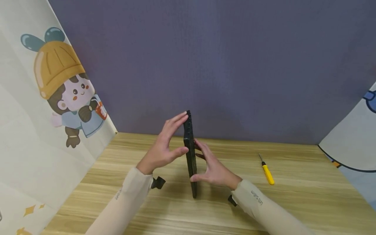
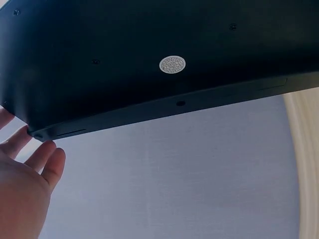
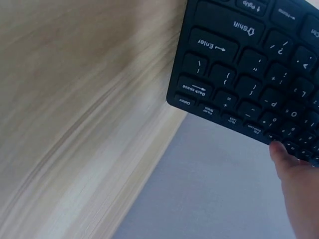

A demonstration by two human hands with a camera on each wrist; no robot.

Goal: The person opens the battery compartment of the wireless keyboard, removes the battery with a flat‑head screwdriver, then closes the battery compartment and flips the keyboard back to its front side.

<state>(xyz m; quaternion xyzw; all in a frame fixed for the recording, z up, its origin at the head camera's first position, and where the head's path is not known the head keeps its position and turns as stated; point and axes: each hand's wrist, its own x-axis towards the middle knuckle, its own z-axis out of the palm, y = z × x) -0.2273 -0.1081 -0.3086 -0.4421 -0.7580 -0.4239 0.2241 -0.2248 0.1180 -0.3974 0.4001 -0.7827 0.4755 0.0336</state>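
A black keyboard (image 1: 191, 160) is held up on its side, its thin edge toward the head camera. My left hand (image 1: 161, 147) grips it from the left, fingertips at its far upper end and thumb on the near edge. From the right, my right hand (image 1: 215, 171) holds it with the thumb low on the edge and the fingers farther back. In the left wrist view, the keyboard's back (image 2: 129, 30) shows small screws and a round white sticker (image 2: 172, 64). The keys (image 3: 214, 48) appear in the right wrist view, with Enter, Shift and Backspace legible.
A yellow-handled screwdriver (image 1: 268, 173) lies on the wood-grain table (image 1: 117, 209), right of the hands. Behind the table rises a grey-purple panel (image 1: 220, 65). A pale cloth with a cartoon figure (image 1: 70, 88) hangs at the left, another printed cloth (image 1: 355, 137) at the right.
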